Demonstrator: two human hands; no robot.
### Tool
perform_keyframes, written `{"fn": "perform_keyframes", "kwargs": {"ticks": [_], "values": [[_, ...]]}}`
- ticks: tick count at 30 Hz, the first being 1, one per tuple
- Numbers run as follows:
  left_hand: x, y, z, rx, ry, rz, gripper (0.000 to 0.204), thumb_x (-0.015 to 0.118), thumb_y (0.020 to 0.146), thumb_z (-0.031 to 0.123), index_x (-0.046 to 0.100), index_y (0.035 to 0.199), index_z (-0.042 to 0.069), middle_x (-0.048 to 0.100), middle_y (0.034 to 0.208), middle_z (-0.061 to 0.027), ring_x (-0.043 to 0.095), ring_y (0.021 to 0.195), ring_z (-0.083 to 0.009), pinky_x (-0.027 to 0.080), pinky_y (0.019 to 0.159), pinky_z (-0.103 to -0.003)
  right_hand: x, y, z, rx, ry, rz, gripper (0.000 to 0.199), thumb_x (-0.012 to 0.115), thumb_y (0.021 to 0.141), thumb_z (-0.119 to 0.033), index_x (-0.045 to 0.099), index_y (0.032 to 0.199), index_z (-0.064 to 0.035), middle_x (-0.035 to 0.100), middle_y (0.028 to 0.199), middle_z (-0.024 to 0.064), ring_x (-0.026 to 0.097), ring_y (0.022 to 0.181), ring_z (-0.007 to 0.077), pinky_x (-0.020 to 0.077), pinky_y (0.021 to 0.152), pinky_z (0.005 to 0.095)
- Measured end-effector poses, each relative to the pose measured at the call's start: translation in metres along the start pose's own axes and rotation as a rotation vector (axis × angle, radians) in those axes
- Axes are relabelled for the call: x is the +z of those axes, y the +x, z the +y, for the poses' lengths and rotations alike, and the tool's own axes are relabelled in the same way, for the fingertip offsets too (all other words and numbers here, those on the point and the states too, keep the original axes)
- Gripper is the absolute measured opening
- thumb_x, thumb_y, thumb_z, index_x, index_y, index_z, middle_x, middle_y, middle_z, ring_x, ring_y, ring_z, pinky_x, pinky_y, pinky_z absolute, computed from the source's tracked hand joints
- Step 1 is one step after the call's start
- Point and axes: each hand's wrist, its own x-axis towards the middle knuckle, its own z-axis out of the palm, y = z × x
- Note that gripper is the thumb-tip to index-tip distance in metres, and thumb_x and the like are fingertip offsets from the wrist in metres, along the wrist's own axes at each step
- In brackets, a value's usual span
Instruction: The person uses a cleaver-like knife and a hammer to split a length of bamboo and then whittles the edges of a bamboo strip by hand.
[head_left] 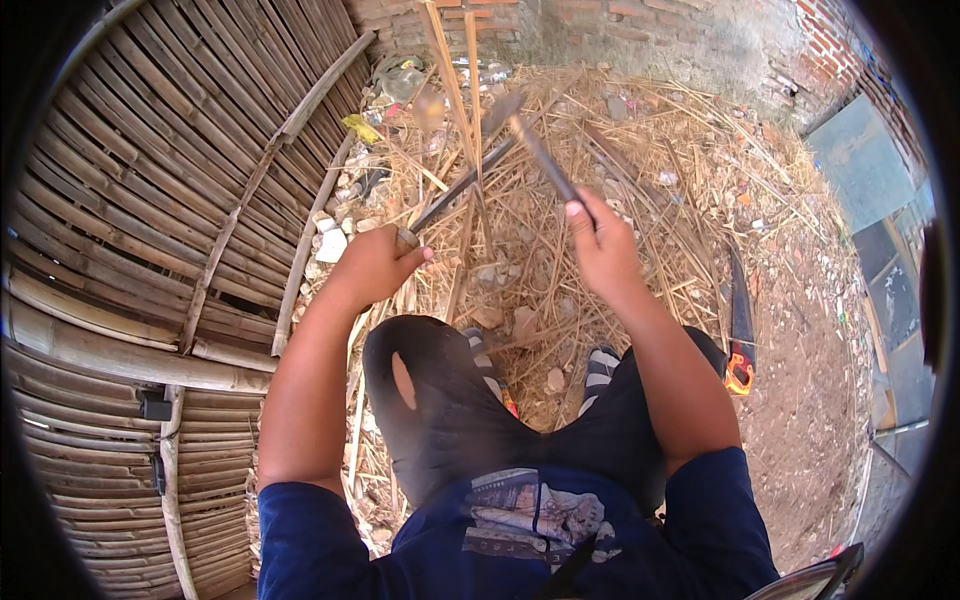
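Since your L hand (380, 265) is wrapped tight round the handle of the long dark blade (450, 195) & your R hand (605, 245) grips the striking tool (545, 160), whose blurred head sits near the blade's far end, the main risk is prob. a glancing blow. Hit off-centre & the tool could skid along the blade twd your L hand, esp. bad b/c both are bare. If the wood gives unevenly, the blade might twist or jump free twd your feet (600, 372); your torn trousers (450, 390) won't shield much. Loose straw (690, 245) on the ground could also let the work slip.

As for the split bamboo (452, 75), it's roughly upright, leaning a bit, ahead of you & slightly L of centre, w/ the blade crossing it low down. Pale tan, long & narrow, it shows at least 2 strips w/ a gap betw. them up top; edges are prob. splintery. Can't tell if the blade is in the wood or just against it, & the lower end gets lost amid the straw.
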Motion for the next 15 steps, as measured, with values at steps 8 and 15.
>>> {"fn": "perform_keyframes", "kwargs": {"ticks": [8,15], "values": [[0.007,0.018,-0.009,-0.009,0.045,-0.048,0.055,0.071,0.088,0.049,0.058,0.090,-0.004,0.063,0.076,-0.0196,0.063,0.072,-0.0311,0.049,0.069,-0.043,0.004,0.002,0.008,0.038,-0.260,-0.132,0.046,0.053,0.101,-0.040,0.057,0.133,-0.0069,0.066,0.069,0.0157,0.067,0.061,0.0302,0.0500,0.056,0.0398],[0.023,0.022,-0.017,-0.010,-0.014,-0.045,0.058,0.071,0.088,0.050,0.058,0.091,-0.006,0.064,0.082,-0.0228,0.064,0.079,-0.0339,0.050,0.074,-0.042,-0.008,0.004,-0.013,0.027,0.013,-0.029,0.043,0.053,0.102,-0.037,0.058,0.133,-0.0080,0.063,0.066,0.0107,0.064,0.059,0.0221,0.0489,0.055,0.0366]]}}
